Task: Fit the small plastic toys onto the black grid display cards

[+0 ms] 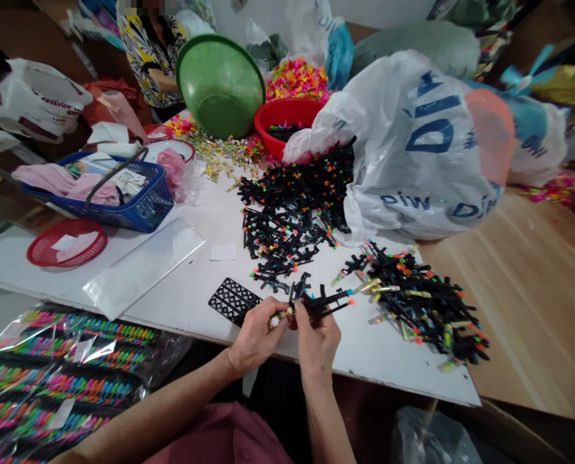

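My right hand grips a small black toy gun with an orange tip. Between the fingers of my left hand is a little tube with a colourful pattern, held against the gun's rear end. My fingertips hide where the two meet. A black perforated plastic tray lies on the table beside my left hand. Just beyond my hands is a big pile of black toy guns. To the right lies another pile of toy guns, many with patterned tubes on them.
A large white plastic bag stands behind the piles. Farther back are a green basin and a red basin. A blue basket and a red basket sit left. Packed bags lie below; a person is opposite.
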A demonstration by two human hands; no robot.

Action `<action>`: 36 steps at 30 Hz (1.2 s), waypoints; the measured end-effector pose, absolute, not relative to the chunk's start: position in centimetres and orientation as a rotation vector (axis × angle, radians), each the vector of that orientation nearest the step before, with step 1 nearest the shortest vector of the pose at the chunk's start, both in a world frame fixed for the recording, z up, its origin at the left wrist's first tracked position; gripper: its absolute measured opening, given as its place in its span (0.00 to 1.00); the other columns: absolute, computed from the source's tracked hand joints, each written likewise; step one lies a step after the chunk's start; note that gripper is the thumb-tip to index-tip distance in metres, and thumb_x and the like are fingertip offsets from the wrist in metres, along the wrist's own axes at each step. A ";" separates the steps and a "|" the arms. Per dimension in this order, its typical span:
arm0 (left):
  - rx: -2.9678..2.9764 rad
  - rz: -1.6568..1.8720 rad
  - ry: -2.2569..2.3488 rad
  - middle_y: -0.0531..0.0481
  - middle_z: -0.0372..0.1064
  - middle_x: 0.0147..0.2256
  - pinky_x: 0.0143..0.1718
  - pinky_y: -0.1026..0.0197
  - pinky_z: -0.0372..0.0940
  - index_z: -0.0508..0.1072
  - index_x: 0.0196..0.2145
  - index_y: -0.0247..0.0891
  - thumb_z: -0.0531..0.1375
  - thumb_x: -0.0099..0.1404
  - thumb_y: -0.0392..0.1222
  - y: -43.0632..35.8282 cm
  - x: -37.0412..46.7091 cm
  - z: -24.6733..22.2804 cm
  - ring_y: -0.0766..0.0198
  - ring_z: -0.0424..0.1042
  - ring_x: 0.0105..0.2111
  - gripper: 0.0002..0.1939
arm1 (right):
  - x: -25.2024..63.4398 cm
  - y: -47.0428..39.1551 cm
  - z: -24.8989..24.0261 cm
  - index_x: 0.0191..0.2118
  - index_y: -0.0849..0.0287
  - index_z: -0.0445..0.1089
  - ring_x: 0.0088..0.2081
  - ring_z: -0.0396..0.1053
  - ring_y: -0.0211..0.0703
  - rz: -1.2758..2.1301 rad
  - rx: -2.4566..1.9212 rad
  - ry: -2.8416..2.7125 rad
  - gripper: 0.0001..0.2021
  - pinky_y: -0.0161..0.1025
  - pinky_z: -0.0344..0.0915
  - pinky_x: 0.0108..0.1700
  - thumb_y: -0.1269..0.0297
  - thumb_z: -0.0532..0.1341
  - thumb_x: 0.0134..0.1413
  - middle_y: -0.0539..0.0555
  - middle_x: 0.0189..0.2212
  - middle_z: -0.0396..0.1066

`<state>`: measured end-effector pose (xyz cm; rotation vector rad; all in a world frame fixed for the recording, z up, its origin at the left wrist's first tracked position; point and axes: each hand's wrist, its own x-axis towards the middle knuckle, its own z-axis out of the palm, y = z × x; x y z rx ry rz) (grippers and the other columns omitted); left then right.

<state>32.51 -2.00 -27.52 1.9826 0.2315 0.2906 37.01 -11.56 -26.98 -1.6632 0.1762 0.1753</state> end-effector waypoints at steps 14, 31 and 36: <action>1.707 -0.092 0.480 0.55 0.64 0.27 0.28 0.66 0.59 0.64 0.48 0.35 0.57 0.56 0.42 0.3 34.0 -28.4 0.69 0.62 0.24 0.21 | 52.6 -13.5 -30.1 0.46 0.62 0.67 0.42 0.66 0.44 0.024 -2.648 -0.787 0.15 0.37 0.63 0.43 0.74 0.50 0.54 0.59 0.43 0.67; 1.214 0.156 0.331 0.48 0.68 0.30 0.27 0.68 0.57 0.67 0.39 0.32 0.59 0.60 0.48 2.3 35.7 -27.7 0.70 0.62 0.27 0.16 | 43.4 -11.9 -26.5 0.34 0.61 0.65 0.26 0.65 0.40 0.322 -1.758 -0.465 0.11 0.34 0.63 0.29 0.57 0.56 0.52 0.52 0.25 0.68; 1.236 0.223 0.295 0.51 0.65 0.25 0.26 0.68 0.57 0.68 0.38 0.31 0.56 0.63 0.49 2.5 34.9 -26.5 0.71 0.62 0.24 0.16 | 40.4 -9.0 -26.5 0.36 0.61 0.66 0.28 0.66 0.39 0.324 -1.632 -0.450 0.12 0.34 0.64 0.30 0.56 0.56 0.53 0.53 0.27 0.70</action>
